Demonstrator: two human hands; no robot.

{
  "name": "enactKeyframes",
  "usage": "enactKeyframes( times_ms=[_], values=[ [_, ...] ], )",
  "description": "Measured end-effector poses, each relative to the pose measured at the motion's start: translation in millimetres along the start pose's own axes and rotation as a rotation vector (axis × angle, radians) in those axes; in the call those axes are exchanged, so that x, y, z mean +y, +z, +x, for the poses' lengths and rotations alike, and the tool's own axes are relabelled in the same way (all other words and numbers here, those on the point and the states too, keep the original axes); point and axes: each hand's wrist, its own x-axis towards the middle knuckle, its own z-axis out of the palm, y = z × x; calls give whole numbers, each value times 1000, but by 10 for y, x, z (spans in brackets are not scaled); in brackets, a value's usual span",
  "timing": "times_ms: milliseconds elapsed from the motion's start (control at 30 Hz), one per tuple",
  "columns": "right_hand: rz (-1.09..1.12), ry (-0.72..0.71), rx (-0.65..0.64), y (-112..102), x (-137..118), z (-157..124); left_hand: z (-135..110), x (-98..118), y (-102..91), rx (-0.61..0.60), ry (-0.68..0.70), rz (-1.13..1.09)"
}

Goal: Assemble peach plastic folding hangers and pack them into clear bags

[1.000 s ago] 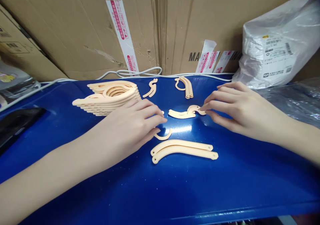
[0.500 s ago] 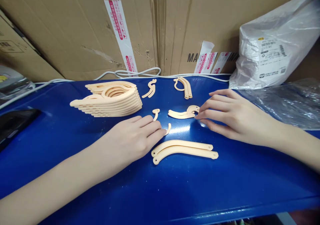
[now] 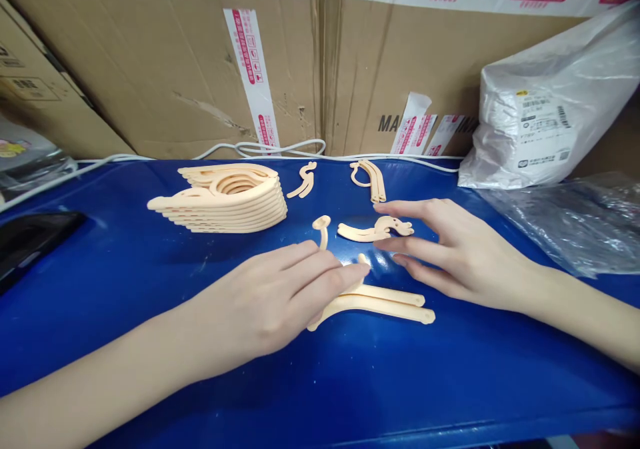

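My left hand (image 3: 287, 296) is closed around a cream plastic hook (image 3: 323, 226). Its rounded end sticks out above the fingers and another tip shows past them; the rest is hidden. Underneath lie two long curved cream hanger arms (image 3: 390, 306), partly covered by that hand. My right hand (image 3: 445, 252), fingers spread and gripping nothing, reaches over a short cream curved assembly (image 3: 365, 232). One fingertip is at its lower edge; whether they touch, I cannot tell. Another finger ends just below a set of curved cream pieces (image 3: 375, 181) with a hook.
A stack of cream folding hangers (image 3: 225, 202) sits at the left, beside a small hook-shaped piece (image 3: 304, 181). A white cable (image 3: 280, 148) runs along the cardboard box (image 3: 175, 69). A wrapped package (image 3: 530, 116) and clear plastic (image 3: 570, 216) lie right; a black object (image 3: 40, 242) lies left.
My left hand has moved right with the hook, now over the hanger arms. My right hand has shifted left and spread its fingers, uncovering the right end of the short curved assembly.
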Motion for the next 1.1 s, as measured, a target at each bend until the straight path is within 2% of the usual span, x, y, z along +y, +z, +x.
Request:
enactKeyframes(
  times_ms=[200, 400, 500, 800, 933, 1000, 1100],
  values=[
    [-115, -120, 113, -101, -253, 29, 24, 102, 10, 43, -46, -166],
    [-66, -195, 35, -128, -281, 21, 64, 232, 7, 67, 0, -254],
    [-17, -214, 38, -100, -265, 6, 58, 251, 24, 100, -5, -294],
    [-17, -211, 49, -67, -299, 25, 58, 262, 30, 121, -9, -354],
    [-71, -196, 95, -76, -241, 35, 38, 197, 49, 90, -129, -324],
    [-85, -146, 130, -83, -186, 19, 35, 154, 38, 119, -189, -341],
    [-77, -27, 139, -94, -90, -15, 47, 113, -15, 107, -186, -328]
  ],
)
